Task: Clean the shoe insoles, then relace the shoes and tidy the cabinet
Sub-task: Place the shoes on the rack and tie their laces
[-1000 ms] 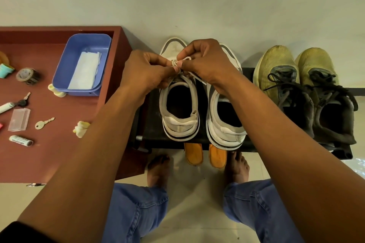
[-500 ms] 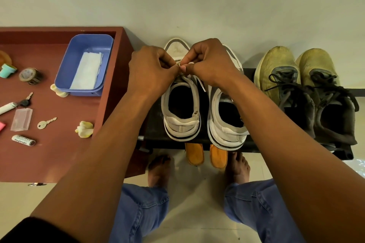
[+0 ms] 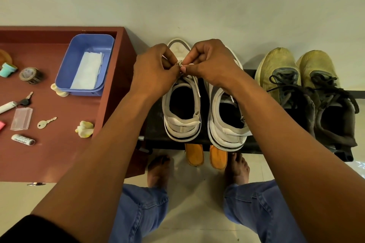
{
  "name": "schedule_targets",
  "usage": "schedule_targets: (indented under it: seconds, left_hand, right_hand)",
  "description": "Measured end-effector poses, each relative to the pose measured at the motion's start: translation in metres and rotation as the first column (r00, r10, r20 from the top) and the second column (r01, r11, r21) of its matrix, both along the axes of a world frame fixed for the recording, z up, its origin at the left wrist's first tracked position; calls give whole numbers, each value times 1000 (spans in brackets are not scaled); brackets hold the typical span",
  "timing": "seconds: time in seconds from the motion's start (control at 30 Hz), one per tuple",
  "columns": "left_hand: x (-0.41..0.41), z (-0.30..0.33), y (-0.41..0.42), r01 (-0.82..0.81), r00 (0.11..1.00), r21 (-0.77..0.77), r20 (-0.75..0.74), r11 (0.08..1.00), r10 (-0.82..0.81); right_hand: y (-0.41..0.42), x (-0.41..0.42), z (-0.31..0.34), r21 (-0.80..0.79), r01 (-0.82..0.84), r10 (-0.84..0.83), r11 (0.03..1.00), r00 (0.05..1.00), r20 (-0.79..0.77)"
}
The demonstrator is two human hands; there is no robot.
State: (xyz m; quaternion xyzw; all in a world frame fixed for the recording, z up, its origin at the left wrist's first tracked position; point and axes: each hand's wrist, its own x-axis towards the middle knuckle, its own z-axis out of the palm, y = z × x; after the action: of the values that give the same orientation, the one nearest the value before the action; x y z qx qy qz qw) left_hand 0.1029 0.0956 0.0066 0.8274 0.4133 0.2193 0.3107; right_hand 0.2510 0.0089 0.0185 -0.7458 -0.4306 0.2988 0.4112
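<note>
the white sneaker stands on the black shoe rack, toe toward the wall, just beside its pair; it has grey trim, a dark-striped sole and a dark open collar. the left hand and right hand meet over its tongue, fingers curled, each pinching the white lace at a small knot, with loose lace trailing toward the collar. the red cabinet adjoins the rack on the left, carrying a blue tub and a key.
</note>
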Motion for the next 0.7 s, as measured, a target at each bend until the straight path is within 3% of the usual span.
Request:
schedule_targets:
  seconds: [0.37,0.6,0.7]
  left_hand:
    - [0,3,1,-46,991,-212,113,976,72]
    - [0,3,-4,31,1000,4,3,1000,-31]
    - [1,4,-6,35,999,11,4,999,-35]
  right_hand:
    - [-1,-3,2,-21,-27,28,999,998,52]
    - [2,-2,-2,37,-18,17,999,999,32]
    - [1,-2,-1,52,-16,15,999,1000,10]
